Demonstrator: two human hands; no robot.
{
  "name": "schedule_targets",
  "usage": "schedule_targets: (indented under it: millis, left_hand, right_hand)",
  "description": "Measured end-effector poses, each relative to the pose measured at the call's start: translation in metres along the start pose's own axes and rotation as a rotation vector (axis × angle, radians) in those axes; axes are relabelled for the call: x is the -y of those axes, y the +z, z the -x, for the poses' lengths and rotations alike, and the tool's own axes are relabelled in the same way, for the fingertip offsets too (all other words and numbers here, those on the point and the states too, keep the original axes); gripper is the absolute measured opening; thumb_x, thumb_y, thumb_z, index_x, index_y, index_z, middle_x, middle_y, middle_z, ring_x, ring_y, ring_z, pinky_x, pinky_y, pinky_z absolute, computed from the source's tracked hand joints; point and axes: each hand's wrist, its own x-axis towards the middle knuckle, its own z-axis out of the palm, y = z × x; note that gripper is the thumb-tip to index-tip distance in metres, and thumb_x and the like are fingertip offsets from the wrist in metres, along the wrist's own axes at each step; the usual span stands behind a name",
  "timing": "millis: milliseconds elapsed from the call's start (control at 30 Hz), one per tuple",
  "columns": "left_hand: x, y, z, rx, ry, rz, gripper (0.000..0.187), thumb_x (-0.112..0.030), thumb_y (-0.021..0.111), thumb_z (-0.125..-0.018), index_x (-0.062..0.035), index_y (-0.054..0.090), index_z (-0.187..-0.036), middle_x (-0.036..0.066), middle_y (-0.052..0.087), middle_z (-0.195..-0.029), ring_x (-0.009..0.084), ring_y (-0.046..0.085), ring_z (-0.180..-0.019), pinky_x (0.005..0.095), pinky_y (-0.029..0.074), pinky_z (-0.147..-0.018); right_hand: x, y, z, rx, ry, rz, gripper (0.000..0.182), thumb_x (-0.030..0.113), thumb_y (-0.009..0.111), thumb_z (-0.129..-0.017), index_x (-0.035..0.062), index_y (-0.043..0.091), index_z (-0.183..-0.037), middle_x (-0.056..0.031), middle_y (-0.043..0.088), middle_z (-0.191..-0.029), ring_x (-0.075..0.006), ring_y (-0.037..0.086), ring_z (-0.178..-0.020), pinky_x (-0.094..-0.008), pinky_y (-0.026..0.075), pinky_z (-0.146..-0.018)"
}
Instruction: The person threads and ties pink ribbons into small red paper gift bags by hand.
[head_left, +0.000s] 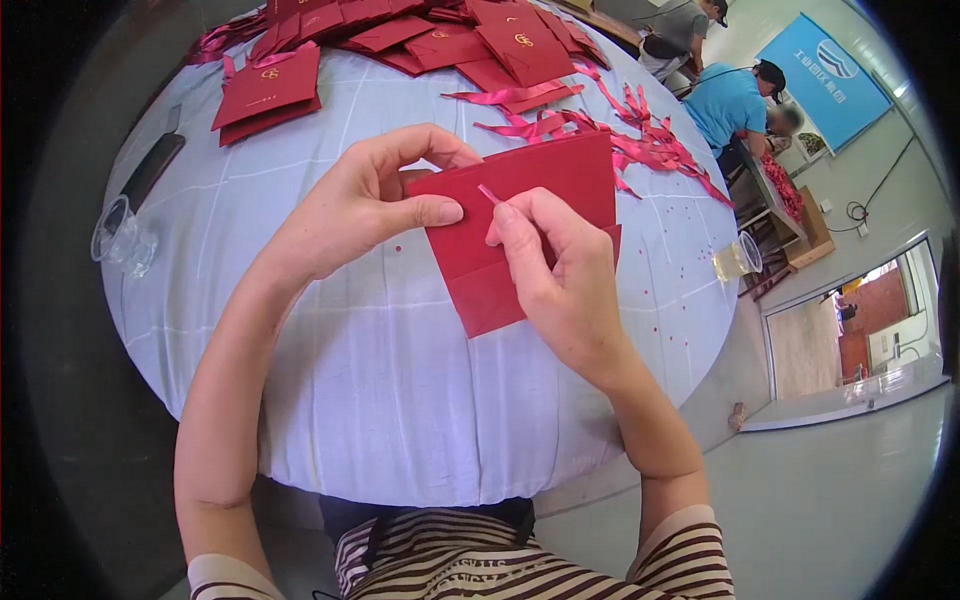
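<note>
A flat red paper gift bag (472, 290) is held up over the table in front of me. My left hand (385, 195) grips its upper left edge, thumb on the near face and the other fingers behind. In front of the bag, my right hand (560, 260) pinches a pink ribbon (488, 194) between thumb and index finger. The ribbon's short end sticks up past the fingertips against the bag. Whether the ribbon passes through a hole in the bag cannot be made out.
Finished-looking red bags (430, 40) pile up at the back of the round clothed table (380, 420). Loose pink ribbons (650, 145) lie behind right. Plastic cups (738, 257) stand at right and left, near a black-handled tool (155, 165). Other people (725, 105) work at back right.
</note>
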Motion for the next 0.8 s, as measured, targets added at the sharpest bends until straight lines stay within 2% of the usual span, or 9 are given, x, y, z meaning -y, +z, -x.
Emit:
schedule_targets:
  millis: [67, 200, 300, 367, 467, 600, 667, 767, 800]
  left_hand:
    - [-0.001, 0.000, 0.000, 0.011, -0.021, -0.011, 0.028, -0.005, 0.067, -0.081, -0.0022, 0.057, -0.107, 0.002, 0.062, -0.099, 0.0061, 0.059, -0.087, 0.0207, 0.047, -0.069]
    - [0.002, 0.001, 0.000, 0.004, 0.003, 0.015, 0.026, -0.004, 0.067, -0.081, -0.0022, 0.057, -0.105, 0.001, 0.062, -0.097, 0.0067, 0.060, -0.086, 0.0210, 0.047, -0.068]
    - [0.002, 0.001, -0.001, 0.016, 0.014, 0.042, 0.025, -0.001, 0.067, -0.080, -0.0022, 0.056, -0.103, 0.002, 0.060, -0.103, 0.0079, 0.060, -0.087, 0.0204, 0.047, -0.068]
    - [-0.001, 0.001, 0.000, -0.008, -0.022, 0.043, 0.024, 0.000, 0.069, -0.077, -0.0036, 0.055, -0.097, 0.007, 0.053, -0.121, 0.0150, 0.059, -0.101, 0.0281, 0.050, -0.087]
    - [-0.008, 0.003, 0.001, -0.027, -0.051, 0.023, 0.023, 0.003, 0.068, -0.077, -0.0033, 0.055, -0.095, 0.008, 0.050, -0.126, 0.0161, 0.059, -0.103, 0.0290, 0.051, -0.087]
    - [-0.007, 0.007, 0.001, -0.028, 0.005, -0.010, 0.022, 0.005, 0.067, -0.077, -0.0023, 0.056, -0.094, 0.008, 0.049, -0.126, 0.0174, 0.059, -0.104, 0.0287, 0.051, -0.085]
    - [-0.006, 0.013, 0.001, -0.113, 0.100, -0.031, 0.020, 0.008, 0.065, -0.076, 0.0000, 0.057, -0.091, 0.006, 0.052, -0.114, 0.0110, 0.059, -0.083, 0.0233, 0.050, -0.071]
    - [-0.009, 0.017, 0.003, -0.143, 0.157, -0.113, 0.020, 0.011, 0.064, -0.075, 0.0008, 0.057, -0.091, 0.005, 0.051, -0.105, 0.0112, 0.057, -0.083, 0.0236, 0.050, -0.071]
    - [-0.011, 0.020, 0.003, -0.140, 0.166, -0.116, 0.020, 0.011, 0.064, -0.075, 0.0008, 0.057, -0.091, 0.005, 0.051, -0.105, 0.0112, 0.057, -0.083, 0.0236, 0.050, -0.071]
  right_hand:
    - [-0.002, 0.002, 0.000, -0.031, -0.070, 0.036, 0.019, 0.010, 0.051, -0.094, -0.0002, 0.056, -0.079, 0.0019, 0.051, -0.063, -0.0013, 0.042, -0.056, -0.0199, 0.032, -0.049]
    - [-0.006, 0.003, 0.000, -0.057, -0.111, 0.107, 0.016, 0.008, 0.053, -0.093, -0.0003, 0.057, -0.080, 0.0013, 0.050, -0.060, -0.0015, 0.042, -0.054, -0.0201, 0.033, -0.048]
    - [-0.009, 0.004, 0.001, -0.084, -0.162, 0.145, 0.012, 0.006, 0.055, -0.090, -0.0006, 0.057, -0.080, 0.0003, 0.049, -0.058, -0.0024, 0.042, -0.052, -0.0213, 0.033, -0.045]
    - [-0.009, 0.004, 0.000, -0.105, -0.213, 0.176, 0.010, 0.004, 0.057, -0.088, -0.0010, 0.056, -0.080, -0.0012, 0.048, -0.057, -0.0031, 0.043, -0.052, -0.0224, 0.034, -0.043]
    - [-0.009, 0.005, 0.000, -0.113, -0.236, 0.201, 0.008, 0.003, 0.058, -0.087, -0.0010, 0.057, -0.080, -0.0015, 0.049, -0.058, -0.0036, 0.043, -0.051, -0.0224, 0.034, -0.043]
    - [-0.009, 0.009, 0.003, -0.169, -0.275, 0.271, 0.007, 0.003, 0.059, -0.086, -0.0007, 0.056, -0.081, -0.0049, 0.050, -0.059, -0.0065, 0.045, -0.049, -0.0241, 0.037, -0.043]
    - [-0.009, 0.009, 0.003, -0.190, -0.315, 0.326, 0.007, 0.004, 0.060, -0.086, -0.0004, 0.056, -0.082, -0.0076, 0.052, -0.061, -0.0099, 0.048, -0.049, -0.0259, 0.040, -0.044]
    - [-0.009, 0.010, 0.005, -0.211, -0.336, 0.387, 0.010, 0.004, 0.061, -0.085, -0.0001, 0.054, -0.080, -0.0114, 0.057, -0.064, -0.0171, 0.055, -0.049, -0.0295, 0.044, -0.046]
    - [-0.009, 0.010, 0.005, -0.217, -0.342, 0.390, 0.010, 0.004, 0.061, -0.085, -0.0001, 0.054, -0.080, -0.0114, 0.057, -0.064, -0.0171, 0.055, -0.049, -0.0295, 0.044, -0.046]
